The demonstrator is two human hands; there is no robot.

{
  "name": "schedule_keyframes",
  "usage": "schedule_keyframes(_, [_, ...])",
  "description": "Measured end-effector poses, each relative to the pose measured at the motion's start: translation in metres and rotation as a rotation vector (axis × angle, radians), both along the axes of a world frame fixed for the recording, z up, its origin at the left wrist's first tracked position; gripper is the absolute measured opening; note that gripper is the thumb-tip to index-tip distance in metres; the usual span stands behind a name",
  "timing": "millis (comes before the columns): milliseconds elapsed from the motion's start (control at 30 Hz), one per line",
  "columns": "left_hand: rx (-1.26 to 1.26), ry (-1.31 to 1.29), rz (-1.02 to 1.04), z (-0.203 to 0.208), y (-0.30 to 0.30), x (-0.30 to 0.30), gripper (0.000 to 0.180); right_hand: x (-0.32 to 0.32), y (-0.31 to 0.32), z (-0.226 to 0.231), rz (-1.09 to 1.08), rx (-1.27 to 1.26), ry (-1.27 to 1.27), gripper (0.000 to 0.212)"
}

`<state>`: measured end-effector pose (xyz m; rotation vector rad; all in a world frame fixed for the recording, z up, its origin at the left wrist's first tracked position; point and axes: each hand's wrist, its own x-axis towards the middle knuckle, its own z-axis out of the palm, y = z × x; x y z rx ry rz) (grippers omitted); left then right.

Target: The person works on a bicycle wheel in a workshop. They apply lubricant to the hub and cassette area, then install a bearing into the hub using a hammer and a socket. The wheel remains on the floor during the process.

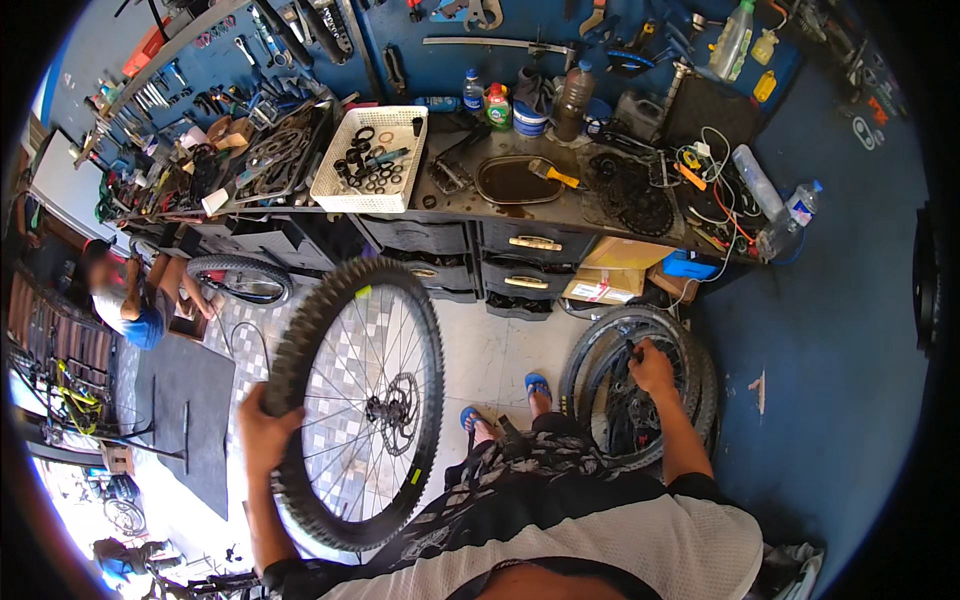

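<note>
My left hand (268,432) grips the knobbly black tyre of a bicycle wheel (303,325), its fingers wrapped round the tread. The wheel stands upright, slightly tilted, in front of me to the left. Spokes, a hub and a brake disc (403,415) show inside its rim. To the right, my right hand (652,370) is closed above several other bicycle wheels (572,370) that lie overlapped near the blue wall. Something small and dark shows at its fingertips, but I cannot make out what it is.
Ahead runs a workbench (455,205) with drawers. On it are a white basket (372,202) of rings, an oval tray (480,185) with a yellow-handled brush (556,175), and bottles. Cardboard boxes (605,284) sit beneath. A seated person (130,295) is at far left, beside another wheel (245,280).
</note>
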<state>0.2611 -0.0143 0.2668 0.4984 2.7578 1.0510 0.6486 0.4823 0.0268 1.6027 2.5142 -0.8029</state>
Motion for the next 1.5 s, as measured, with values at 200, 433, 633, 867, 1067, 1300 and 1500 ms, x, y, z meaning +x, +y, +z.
schedule_keyframes(200, [0.273, 0.202, 0.208, 0.146, -0.04, 0.035, 0.099, -0.055, -0.009, -0.026, 0.163, 0.034, 0.107, 0.03])
schedule_keyframes(433, [0.454, 0.429, 0.44, 0.143, -0.035, 0.047, 0.099, -0.149, -0.011, 0.022, 0.339, 0.015, 0.366, 0.035])
schedule_keyframes(633, [0.732, 0.382, 0.189, 0.125, 0.049, 0.032, 0.076, -0.212, -0.022, 0.111, 0.553, 0.06, 0.794, 0.042])
schedule_keyframes(867, [0.726, 0.381, 0.157, 0.141, 0.068, 0.026, 0.07, -0.274, -0.046, 0.181, 0.811, 0.284, 1.146, 0.042])
schedule_keyframes(1067, [0.686, 0.369, 0.118, 0.146, 0.074, 0.025, 0.072, -0.346, -0.038, 0.199, 1.256, 0.822, 1.041, 0.041])
schedule_keyframes(1300, [0.676, 0.403, 0.129, 0.148, 0.085, 0.021, 0.072, -0.389, -0.023, 0.207, 1.38, 1.246, 0.929, 0.029])
schedule_keyframes(1500, [0.664, 0.38, 0.1, 0.147, 0.095, 0.021, 0.069, -0.381, -0.054, 0.187, 1.131, 0.748, 0.739, 0.031])
